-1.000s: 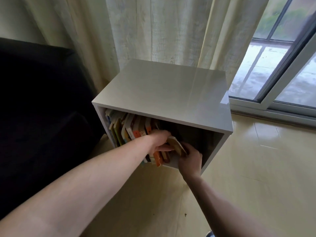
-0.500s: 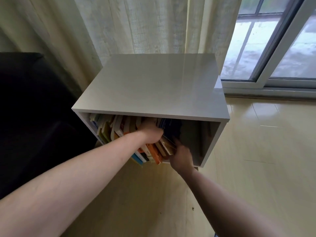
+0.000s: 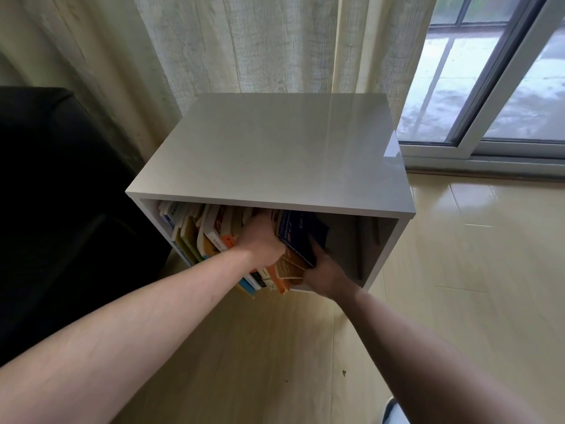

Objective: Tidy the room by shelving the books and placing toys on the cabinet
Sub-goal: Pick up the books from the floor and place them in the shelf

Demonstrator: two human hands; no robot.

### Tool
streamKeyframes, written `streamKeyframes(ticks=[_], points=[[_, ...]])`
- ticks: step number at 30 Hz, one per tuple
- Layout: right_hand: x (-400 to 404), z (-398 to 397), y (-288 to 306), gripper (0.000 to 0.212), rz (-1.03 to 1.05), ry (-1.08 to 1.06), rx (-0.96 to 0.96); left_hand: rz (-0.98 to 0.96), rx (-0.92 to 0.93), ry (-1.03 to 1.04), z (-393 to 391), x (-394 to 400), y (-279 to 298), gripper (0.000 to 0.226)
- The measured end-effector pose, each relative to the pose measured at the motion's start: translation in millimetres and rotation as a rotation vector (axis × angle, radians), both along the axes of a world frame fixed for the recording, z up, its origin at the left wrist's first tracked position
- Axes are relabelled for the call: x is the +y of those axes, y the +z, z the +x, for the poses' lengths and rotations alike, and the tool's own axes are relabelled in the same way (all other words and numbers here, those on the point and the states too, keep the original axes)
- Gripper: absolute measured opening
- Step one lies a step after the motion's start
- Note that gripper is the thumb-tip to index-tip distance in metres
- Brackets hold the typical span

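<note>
Inside the cabinet (image 3: 275,148), at 6 o'clock under its top, the left hand (image 3: 260,240) braces the leaning books (image 3: 211,237); the right hand (image 3: 327,270) grips the dark blue book (image 3: 301,235). Push it upright, snug against the row.

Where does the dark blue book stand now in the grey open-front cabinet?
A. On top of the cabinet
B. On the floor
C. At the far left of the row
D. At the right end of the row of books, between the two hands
D: the dark blue book leans at the right end of the row inside the grey open-front cabinet, with the left hand on one side and the right hand on the other.
</note>
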State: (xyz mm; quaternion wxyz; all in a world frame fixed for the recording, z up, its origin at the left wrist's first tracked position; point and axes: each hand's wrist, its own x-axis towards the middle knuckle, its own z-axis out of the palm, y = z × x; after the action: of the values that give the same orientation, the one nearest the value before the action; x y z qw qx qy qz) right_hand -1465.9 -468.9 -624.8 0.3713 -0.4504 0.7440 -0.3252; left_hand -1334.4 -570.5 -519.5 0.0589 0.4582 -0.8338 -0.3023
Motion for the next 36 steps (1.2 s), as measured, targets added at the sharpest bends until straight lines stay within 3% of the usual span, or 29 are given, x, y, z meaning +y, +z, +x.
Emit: streamKeyframes(ticks=[2, 3, 8, 11, 17, 21, 23, 28, 32, 36], points=[[-5, 6, -4, 0.106, 0.000, 0.027, 0.085, -0.018, 0.014, -0.001, -1, 1, 5, 0.014], [-5, 9, -6, 0.108, 0.012, 0.039, 0.101, -0.032, 0.024, -0.015, -1, 4, 8, 0.016], [-1, 15, -35, 0.065, -0.002, 0.001, 0.029, -0.143, 0.022, -0.190, 1, 6, -1, 0.014], [1, 13, -43, 0.041, -0.011, -0.027, 0.005, -0.146, -0.142, -0.274, 7, 6, -11, 0.057], [5, 14, -51, 0.046, -0.050, -0.032, 0.021, -0.664, -0.521, -0.466, 1, 14, -12, 0.081], [6, 13, -53, 0.045, -0.110, -0.036, 0.023, -0.727, -0.653, -0.495, 4, 2, -22, 0.100], [8, 12, -54, 0.048, -0.131, -0.035, 0.024, -0.756, -0.696, -0.511, 5, 0, -23, 0.089], [6, 13, -50, 0.047, -0.141, -0.093, -0.010, -0.768, -0.659, -0.533, -2, 4, -13, 0.025], [-2, 7, -48, 0.070, 0.137, -0.176, 0.075, -0.793, -0.687, -0.534, 0, 8, -8, 0.022], [-10, 12, -60, 0.035, 0.246, -0.306, 0.109, -0.820, -0.650, -0.569, 0, 10, -6, 0.027]])
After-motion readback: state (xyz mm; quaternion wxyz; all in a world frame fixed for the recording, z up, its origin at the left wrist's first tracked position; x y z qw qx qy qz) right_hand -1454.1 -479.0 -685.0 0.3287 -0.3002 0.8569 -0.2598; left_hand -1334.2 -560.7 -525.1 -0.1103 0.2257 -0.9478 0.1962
